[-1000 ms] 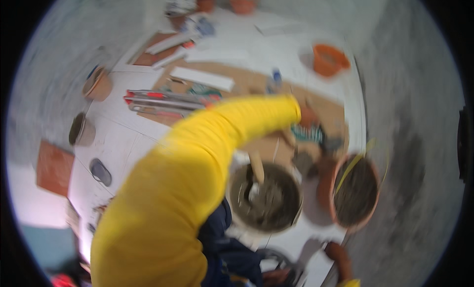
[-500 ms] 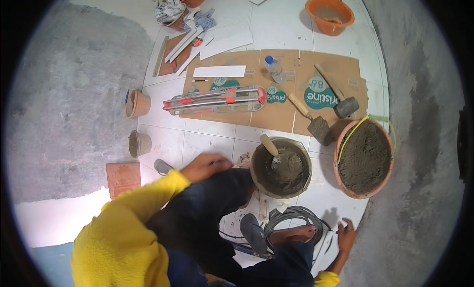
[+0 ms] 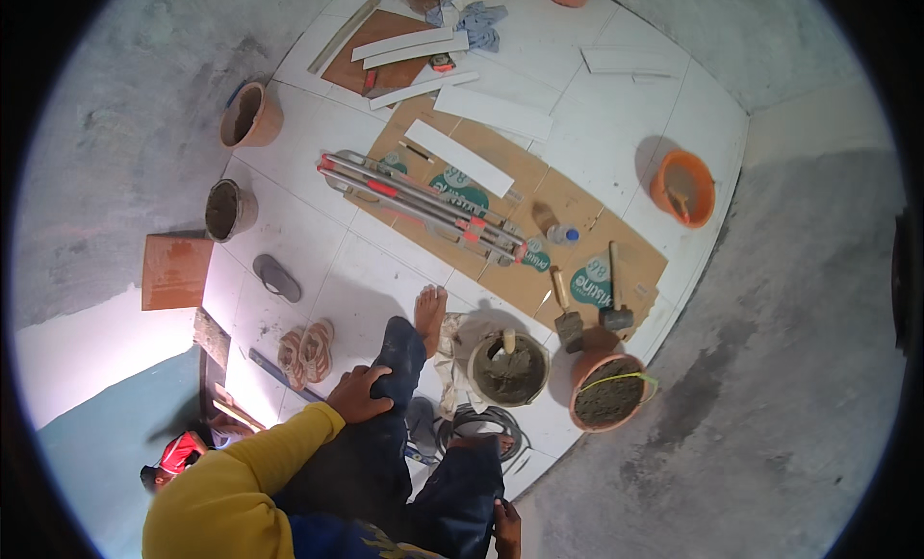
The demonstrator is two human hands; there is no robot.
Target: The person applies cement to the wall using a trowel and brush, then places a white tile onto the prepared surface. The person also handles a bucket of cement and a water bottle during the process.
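Observation:
My left hand [image 3: 361, 393] lies on my left thigh near the knee, fingers spread over the dark trousers and holding nothing. Low in the picture, my right hand [image 3: 506, 528] rests against the side of my right thigh, fingers loosely extended and partly cut off by the edge. In front of my feet stands a bucket [image 3: 472, 378] of grey mortar, with a wooden-handled trowel [image 3: 509, 342] stuck in it. To its right is an orange bucket [image 3: 577, 410] full of mortar with a yellow-green handle. A whitish cloth [image 3: 448, 367] lies beside my bare left foot.
A tile cutter [image 3: 423, 205], a water bottle [image 3: 563, 235], a mallet [image 3: 616, 280] and a second trowel [image 3: 568, 328] lie on cardboard [image 3: 539, 189]. Coiled cable [image 3: 447, 429] is by my right foot. Shoes [image 3: 316, 350] and a sandal [image 3: 277, 278] sit left. Another person [image 3: 180, 455] is below.
My view has swung and widened. My left hand has come down onto my thigh, and my right hand, raised out to the side before, now touches my leg.

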